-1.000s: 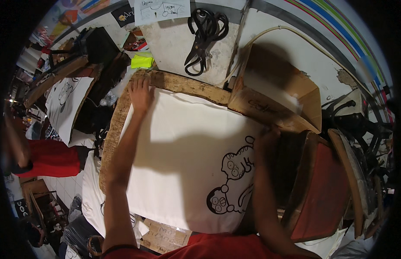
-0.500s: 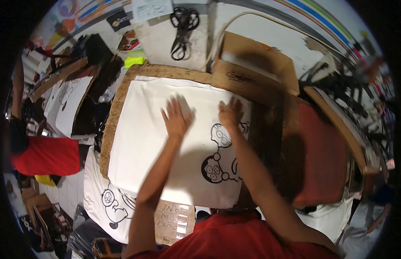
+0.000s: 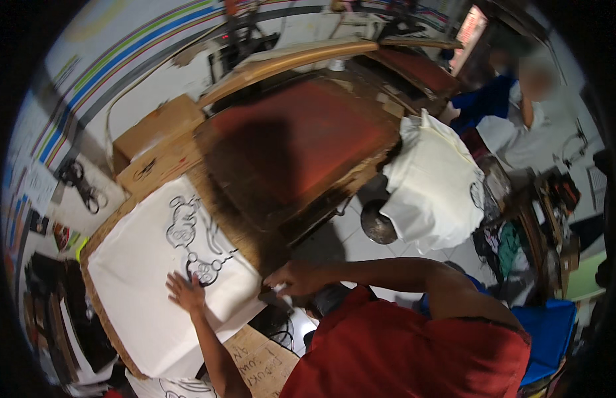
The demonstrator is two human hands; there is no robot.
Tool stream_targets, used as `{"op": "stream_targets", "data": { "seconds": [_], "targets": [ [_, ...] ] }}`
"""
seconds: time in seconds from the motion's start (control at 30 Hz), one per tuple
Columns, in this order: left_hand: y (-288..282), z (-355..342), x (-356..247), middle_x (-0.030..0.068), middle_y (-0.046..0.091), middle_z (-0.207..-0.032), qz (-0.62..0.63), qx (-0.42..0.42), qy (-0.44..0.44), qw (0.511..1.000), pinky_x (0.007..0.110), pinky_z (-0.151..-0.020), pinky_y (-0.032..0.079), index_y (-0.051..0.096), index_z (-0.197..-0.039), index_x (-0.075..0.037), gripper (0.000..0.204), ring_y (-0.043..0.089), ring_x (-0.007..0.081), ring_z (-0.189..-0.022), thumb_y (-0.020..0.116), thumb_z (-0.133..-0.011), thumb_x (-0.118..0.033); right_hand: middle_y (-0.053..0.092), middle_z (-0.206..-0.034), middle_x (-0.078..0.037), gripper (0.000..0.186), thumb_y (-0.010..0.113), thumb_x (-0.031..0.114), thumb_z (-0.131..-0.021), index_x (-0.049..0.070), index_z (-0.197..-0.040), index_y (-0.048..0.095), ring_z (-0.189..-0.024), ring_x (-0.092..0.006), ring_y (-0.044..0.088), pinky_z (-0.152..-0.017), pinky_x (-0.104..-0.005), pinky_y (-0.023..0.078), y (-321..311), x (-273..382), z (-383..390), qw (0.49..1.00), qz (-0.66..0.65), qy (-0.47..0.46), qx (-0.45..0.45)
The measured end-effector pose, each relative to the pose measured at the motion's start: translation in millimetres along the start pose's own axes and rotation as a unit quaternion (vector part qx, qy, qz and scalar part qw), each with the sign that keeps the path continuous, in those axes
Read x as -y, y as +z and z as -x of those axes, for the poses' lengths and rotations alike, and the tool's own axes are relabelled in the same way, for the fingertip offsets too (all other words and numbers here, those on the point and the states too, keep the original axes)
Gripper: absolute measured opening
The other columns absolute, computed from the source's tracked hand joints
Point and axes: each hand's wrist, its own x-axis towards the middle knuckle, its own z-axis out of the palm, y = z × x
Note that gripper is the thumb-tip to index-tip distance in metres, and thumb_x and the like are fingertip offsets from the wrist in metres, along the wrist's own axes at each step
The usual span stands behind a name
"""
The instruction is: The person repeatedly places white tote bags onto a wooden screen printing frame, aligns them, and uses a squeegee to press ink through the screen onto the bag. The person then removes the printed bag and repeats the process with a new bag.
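A white cloth [image 3: 135, 272] with black cartoon line figures lies spread over a wooden board [image 3: 245, 229] at the left. My left hand [image 3: 186, 293] rests flat on the cloth beside the lower printed figure, fingers spread. At the board's right corner, my right hand [image 3: 296, 278] is curled, just past the cloth's edge. A small pale bit shows at its fingertips, but I cannot make out what it is.
Beyond the board stand a reddish flat platen [image 3: 321, 132] and an open cardboard box [image 3: 159, 136]. White cloths [image 3: 437, 182] hang in a heap at the right. A lettered cardboard piece [image 3: 261, 358] lies near my body. Another person [image 3: 500, 106] is at the far right.
My view has swung to the right. My right hand has left the cloth's far side for the near right corner and curled. My left hand now lies nearer me on the cloth.
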Motion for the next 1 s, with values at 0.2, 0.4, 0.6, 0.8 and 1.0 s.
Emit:
{"op": "stream_targets", "data": {
  "seconds": [0.2, 0.4, 0.6, 0.8, 1.0],
  "targets": [
    [13, 105, -55, 0.0199, 0.063, -0.101, 0.416, -0.153, 0.062, 0.894, 0.037, -0.086, 0.047, 0.061, -0.104, 0.006, 0.034, 0.06, 0.0309, -0.094, 0.066, -0.08, -0.017, 0.066, -0.105, -0.015, 0.043, 0.069, 0.022, -0.083, 0.0, -0.118, 0.056, -0.093, -0.0196, 0.065, -0.083, -0.0318, 0.051, -67, -114, 160, 0.927, 0.063, 0.149, -0.339],
    [32, 214, -263, 0.0126, 0.068, -0.092, 0.523, 0.189, 0.314, 0.77, 0.032, -0.074, 0.052, 0.066, -0.099, -0.001, 0.018, 0.066, 0.0203, -0.082, 0.067, -0.081, -0.005, 0.066, -0.086, -0.007, 0.02, 0.057, -0.005, -0.079, -0.001, -0.098, 0.063, -0.078, -0.013, 0.06, -0.074, -0.0265, 0.05, -105, -217, 372, 0.71, -0.007, 0.269, -0.65],
    [55, 256, -480, 0.0134, 0.067, -0.103, 0.447, 0.311, 0.396, 0.739, 0.033, -0.079, 0.05, 0.059, -0.117, 0.0, 0.041, 0.066, 0.0211, -0.088, 0.065, -0.082, -0.021, 0.06, -0.07, -0.008, 0.008, 0.056, 0.011, -0.08, 0.003, -0.077, 0.059, -0.065, -0.0188, 0.058, -0.058, -0.0321, 0.047, -106, -321, 591, 0.366, -0.158, 0.232, -0.887],
    [111, 284, -621, 0.0094, 0.068, -0.095, 0.513, 0.288, 0.345, 0.732, 0.032, -0.08, 0.048, 0.06, -0.111, 0.003, 0.04, 0.063, 0.0195, -0.085, 0.069, -0.076, -0.016, 0.055, -0.073, -0.002, 0.006, 0.062, 0.015, -0.074, 0.011, -0.078, 0.06, -0.071, -0.0144, 0.054, -0.067, -0.0316, 0.046, -82, -358, 688, 0.442, -0.354, 0.383, -0.73],
    [120, 280, -632, 0.0065, 0.067, -0.081, 0.432, 0.337, 0.263, 0.794, 0.034, -0.07, 0.047, 0.068, -0.089, 0.0, 0.019, 0.06, 0.0156, -0.074, 0.07, -0.076, -0.013, 0.058, -0.076, -0.004, 0.014, 0.069, 0.013, -0.08, 0.007, -0.086, 0.058, -0.069, -0.0166, 0.057, -0.063, -0.0334, 0.047, -65, -337, 701, 0.455, -0.407, 0.353, -0.709]
  ]
}}
